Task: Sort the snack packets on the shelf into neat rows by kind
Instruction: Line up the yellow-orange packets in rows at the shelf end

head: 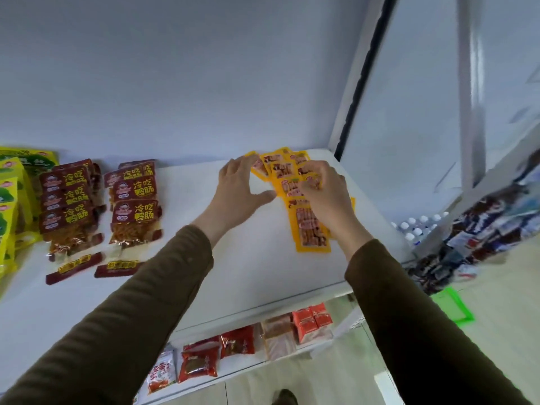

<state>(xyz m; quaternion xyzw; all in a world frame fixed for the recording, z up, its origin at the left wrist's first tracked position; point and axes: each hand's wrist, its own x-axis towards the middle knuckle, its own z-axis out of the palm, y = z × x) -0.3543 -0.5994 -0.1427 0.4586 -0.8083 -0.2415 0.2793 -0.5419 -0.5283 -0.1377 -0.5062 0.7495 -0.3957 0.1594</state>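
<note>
orange-yellow packets, dark red packets, white shelf

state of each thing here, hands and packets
left hand: open, fingertips touching the yellow packets
right hand: fingers curled onto the yellow packets
yellow packets: loose overlapping pile, not yet in a row
dark red packets: two overlapping rows, flat
green-yellow packets: stacked at left edge

light: soft, even, cool; shadows faint | edges: fisheye-bent, blurred
</note>
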